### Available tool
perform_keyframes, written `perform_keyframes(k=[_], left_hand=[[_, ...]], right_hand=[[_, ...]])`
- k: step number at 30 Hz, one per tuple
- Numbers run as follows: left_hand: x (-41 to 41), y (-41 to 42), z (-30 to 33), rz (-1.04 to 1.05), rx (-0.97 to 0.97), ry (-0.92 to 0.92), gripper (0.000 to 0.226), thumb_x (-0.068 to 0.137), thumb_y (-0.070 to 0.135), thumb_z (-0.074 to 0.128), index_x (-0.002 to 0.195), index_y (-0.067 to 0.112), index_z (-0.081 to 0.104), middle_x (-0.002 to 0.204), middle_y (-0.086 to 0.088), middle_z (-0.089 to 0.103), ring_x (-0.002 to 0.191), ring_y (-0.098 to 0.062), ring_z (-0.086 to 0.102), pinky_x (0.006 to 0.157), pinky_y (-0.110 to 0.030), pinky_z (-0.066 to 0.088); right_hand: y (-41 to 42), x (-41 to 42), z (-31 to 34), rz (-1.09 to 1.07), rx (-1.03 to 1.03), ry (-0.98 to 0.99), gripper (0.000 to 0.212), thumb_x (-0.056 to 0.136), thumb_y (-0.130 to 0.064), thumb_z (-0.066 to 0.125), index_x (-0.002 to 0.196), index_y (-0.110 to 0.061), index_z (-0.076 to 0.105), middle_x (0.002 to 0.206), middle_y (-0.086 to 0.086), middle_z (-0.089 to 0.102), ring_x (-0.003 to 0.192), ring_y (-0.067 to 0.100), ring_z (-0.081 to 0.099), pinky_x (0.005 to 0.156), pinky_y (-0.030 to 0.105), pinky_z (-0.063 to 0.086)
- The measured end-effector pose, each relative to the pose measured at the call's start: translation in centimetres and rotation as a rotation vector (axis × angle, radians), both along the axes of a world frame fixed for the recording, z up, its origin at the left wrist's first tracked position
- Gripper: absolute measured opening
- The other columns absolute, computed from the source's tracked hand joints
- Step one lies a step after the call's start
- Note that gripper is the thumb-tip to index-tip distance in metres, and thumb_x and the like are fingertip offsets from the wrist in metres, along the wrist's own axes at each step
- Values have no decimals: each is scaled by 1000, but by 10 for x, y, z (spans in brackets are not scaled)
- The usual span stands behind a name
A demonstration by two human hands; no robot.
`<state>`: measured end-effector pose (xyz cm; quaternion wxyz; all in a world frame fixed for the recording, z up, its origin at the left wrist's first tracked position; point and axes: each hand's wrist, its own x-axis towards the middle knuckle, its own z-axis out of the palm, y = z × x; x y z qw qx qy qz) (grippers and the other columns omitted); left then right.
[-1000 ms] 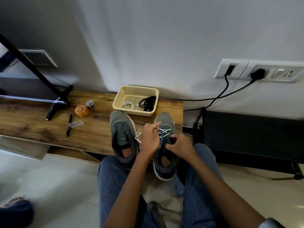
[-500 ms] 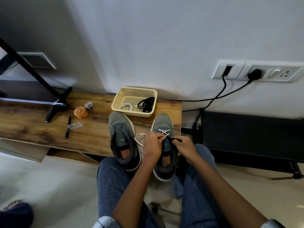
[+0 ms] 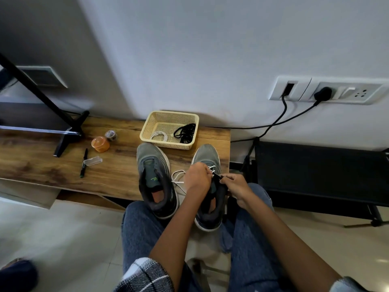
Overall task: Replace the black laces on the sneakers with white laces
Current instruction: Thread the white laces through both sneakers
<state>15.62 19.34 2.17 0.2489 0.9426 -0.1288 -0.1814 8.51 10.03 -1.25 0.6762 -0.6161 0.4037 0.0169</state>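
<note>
**White lace going into the right-hand sneaker**

Two grey mesh sneakers stand toes to the wall at the wooden bench's [image 3: 52,165] edge. The left hand [image 3: 196,178], fingers curled, pinches the white lace [image 3: 177,175] over the right sneaker [image 3: 207,186]; the right hand [image 3: 235,186] pinches the shoe's dark tongue edge. The left sneaker [image 3: 155,180] is unlaced (small green tongue logo, unreadable). A cream perforated plastic basket [image 3: 151,125] holds coiled black laces [image 3: 185,132] and another white lace.
</note>
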Motion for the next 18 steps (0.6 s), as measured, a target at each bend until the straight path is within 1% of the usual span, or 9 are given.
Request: perform_keyframes(k=[2,4,6,9,12,14,16,18], left_hand=[[0,-2,-2,-6,3,6,9,87,17,66,84,18,75,92,-3,72,89,-22,66,68,-28,47],[1,-3,-4,-4,7,10,10,87,16,65,85,17,74,93,-5,72,90,-23,66,70,-30,49],[1,-3,-6,-5,21,3,12,88,16,62,86,14,74,94,-7,71,90,-25,66,73,-32,52],[1,-5,-7,-3,34,-22,17,89,16,55,89,8,71,95,-11,69,90,-28,65,74,-35,52],[3,-4,-10,-4,7,-4,16,89,14,57,88,8,72,93,-9,70,89,-25,65,71,-31,49],[4,0,-13,4,-28,39,11,87,14,62,85,11,73,91,-6,71,88,-21,64,66,-26,43],[5,3,-15,6,-51,71,7,87,16,66,84,15,72,91,-3,71,89,-20,64,66,-24,40],[6,4,-16,-6,-56,81,6,87,19,67,85,17,72,91,-2,71,89,-19,64,66,-24,40]], right_hand=[[-1,-1,0,1,9,0,33,88,2,50,73,-21,68,75,4,62,73,16,56,65,26,45],[-1,-1,0,8,14,-1,33,88,2,50,74,-20,68,78,5,63,74,16,57,66,26,46],[0,-1,1,18,14,-12,32,89,2,49,77,-20,69,80,6,64,75,16,58,67,27,47],[2,-2,2,37,-25,-38,32,88,4,48,83,-19,69,81,5,65,75,15,58,68,28,48],[2,-3,1,61,-68,-60,30,88,4,48,90,-15,72,81,4,67,76,15,60,70,31,50],[2,-4,0,85,-83,-73,33,87,4,49,86,-20,71,82,4,67,79,16,61,73,33,51],[2,-5,1,92,-90,-87,35,87,5,49,82,-23,70,82,4,67,77,14,61,72,32,51],[2,-5,1,89,-93,-94,33,87,5,49,85,-21,70,81,3,67,75,13,60,68,28,50]])
